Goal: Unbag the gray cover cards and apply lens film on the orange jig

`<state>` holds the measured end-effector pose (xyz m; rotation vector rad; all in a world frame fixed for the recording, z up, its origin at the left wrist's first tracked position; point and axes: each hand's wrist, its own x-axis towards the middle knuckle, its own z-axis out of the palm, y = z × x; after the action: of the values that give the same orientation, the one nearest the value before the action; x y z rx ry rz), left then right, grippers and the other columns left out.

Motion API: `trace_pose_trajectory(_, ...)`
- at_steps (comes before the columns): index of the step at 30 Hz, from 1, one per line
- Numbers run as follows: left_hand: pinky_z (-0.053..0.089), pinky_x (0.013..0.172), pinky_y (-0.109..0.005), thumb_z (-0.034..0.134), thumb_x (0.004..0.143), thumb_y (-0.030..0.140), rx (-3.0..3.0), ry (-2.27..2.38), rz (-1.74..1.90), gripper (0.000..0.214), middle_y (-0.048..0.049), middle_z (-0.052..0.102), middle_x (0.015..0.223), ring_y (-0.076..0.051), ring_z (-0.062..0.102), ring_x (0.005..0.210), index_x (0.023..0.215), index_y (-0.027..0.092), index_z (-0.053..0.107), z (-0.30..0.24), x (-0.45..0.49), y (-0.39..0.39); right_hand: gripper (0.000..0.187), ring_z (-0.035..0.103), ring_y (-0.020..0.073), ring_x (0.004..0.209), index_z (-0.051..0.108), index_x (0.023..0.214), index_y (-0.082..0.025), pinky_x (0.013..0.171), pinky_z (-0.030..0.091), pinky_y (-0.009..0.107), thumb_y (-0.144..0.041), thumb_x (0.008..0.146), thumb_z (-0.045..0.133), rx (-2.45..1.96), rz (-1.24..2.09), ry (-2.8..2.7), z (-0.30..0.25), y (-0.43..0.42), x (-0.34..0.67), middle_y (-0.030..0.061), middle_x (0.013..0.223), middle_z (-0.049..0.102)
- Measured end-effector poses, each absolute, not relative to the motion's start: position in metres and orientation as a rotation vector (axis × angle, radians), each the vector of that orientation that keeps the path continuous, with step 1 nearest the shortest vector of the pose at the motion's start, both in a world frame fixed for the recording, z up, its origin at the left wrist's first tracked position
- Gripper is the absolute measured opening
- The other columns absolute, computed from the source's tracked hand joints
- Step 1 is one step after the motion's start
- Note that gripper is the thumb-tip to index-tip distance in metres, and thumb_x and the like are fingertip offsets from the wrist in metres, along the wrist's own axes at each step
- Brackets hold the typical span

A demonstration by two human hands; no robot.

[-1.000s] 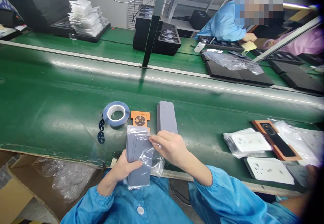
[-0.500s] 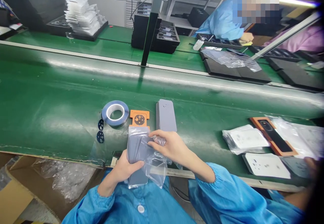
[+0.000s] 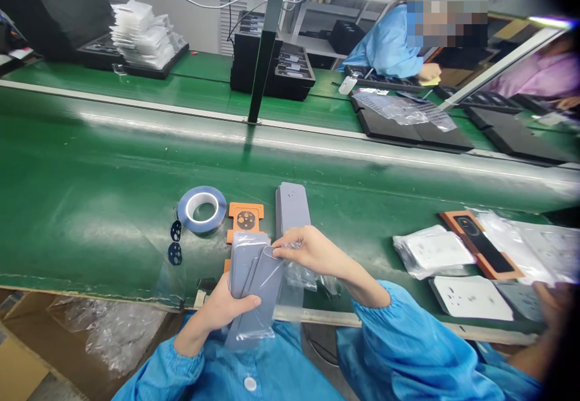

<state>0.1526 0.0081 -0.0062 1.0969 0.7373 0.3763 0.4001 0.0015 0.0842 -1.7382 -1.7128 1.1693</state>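
My left hand (image 3: 225,305) is wrapped round a bundle of thin grey phone-shaped sheets (image 3: 244,259) in clear plastic, its thumb lying across the front. The bundle is held tilted near the table's front edge. At its upper right, my right hand (image 3: 306,249) pinches the top corner of one grey sheet (image 3: 265,277), which fans out from the others and bends at the top. Clear film (image 3: 292,295) hangs below my right hand. Just behind the bundle lies an orange fixture (image 3: 245,208) with a black camera-shaped piece, partly hidden. A stack of grey sheets (image 3: 293,205) lies behind my right hand.
To the left are a blue tape roll (image 3: 220,211) and black camera-shaped stickers (image 3: 175,253). White bagged sheets (image 3: 439,250), an orange frame (image 3: 484,247) and another person's hand (image 3: 550,301) are at the right. A carton (image 3: 58,352) with plastic stands below left.
My right hand has shifted from the loose clear plastic to the top corner of a grey sheet, which now leans right. The bundle has tilted; my left hand keeps its hold.
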Motion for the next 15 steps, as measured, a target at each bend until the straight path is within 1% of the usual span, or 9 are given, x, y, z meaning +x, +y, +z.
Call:
trace_pose_trajectory(3,0.052,0.085,-0.038,0.08,0.07,0.035,1.141,0.771,0.382,0.048,-0.0077,0.069,0.101,-0.025,0.062,0.094,0.111,0.014,0.064,-0.004,0.157,0.014,0.017,0.068,0.0186,0.079,0.081,0.09,-0.025,0.074,0.049,0.03,-0.033,0.087,0.068,-1.78,1.093,-1.716,0.085,0.009,0.405,0.0028,0.087,0.075)
trace_pose_trajectory(5,0.051,0.087,-0.039,0.079,0.069,0.032,1.166,0.801,0.369,0.047,-0.0079,0.068,0.102,-0.026,0.061,0.096,0.11,0.014,0.064,-0.005,0.158,0.016,0.016,0.066,0.0188,0.08,0.082,0.089,-0.025,0.075,0.049,0.031,-0.036,0.085,0.071,-1.825,0.987,-1.729,0.084,0.015,0.411,0.0039,0.09,0.072)
trace_pose_trajectory(7,0.05,0.088,-0.04,0.079,0.068,0.031,1.156,0.82,0.354,0.049,-0.0086,0.068,0.103,-0.027,0.061,0.098,0.11,0.014,0.062,-0.011,0.156,0.016,0.017,0.065,0.0198,0.082,0.082,0.086,-0.025,0.078,0.05,0.033,-0.039,0.082,0.073,-1.832,0.916,-1.713,0.084,0.023,0.424,0.005,0.093,0.07)
trace_pose_trajectory(9,0.05,0.088,-0.04,0.082,0.065,0.032,1.108,0.835,0.351,0.053,-0.0092,0.067,0.106,-0.028,0.061,0.099,0.11,0.014,0.061,-0.018,0.153,0.015,0.021,0.067,0.0219,0.087,0.082,0.087,-0.024,0.083,0.051,0.035,-0.042,0.082,0.072,-1.789,0.943,-1.631,0.082,0.032,0.444,0.006,0.095,0.072)
trace_pose_trajectory(12,0.05,0.086,-0.04,0.086,0.06,0.034,1.007,0.861,0.356,0.061,-0.0087,0.068,0.104,-0.028,0.062,0.098,0.111,0.015,0.06,-0.029,0.147,0.012,0.031,0.069,0.0254,0.094,0.081,0.098,-0.021,0.089,0.052,0.038,-0.046,0.082,0.071,-1.727,0.965,-1.395,0.078,0.05,0.487,0.0074,0.1,0.077)
trace_pose_trajectory(15,0.051,0.083,-0.039,0.088,0.058,0.039,0.911,0.838,0.37,0.063,-0.0082,0.07,0.1,-0.028,0.064,0.095,0.11,0.015,0.062,-0.034,0.144,0.012,0.043,0.07,0.0263,0.093,0.078,0.108,-0.018,0.086,0.053,0.038,-0.051,0.08,0.072,-1.743,0.954,-1.286,0.07,0.069,0.525,0.0099,0.105,0.077)
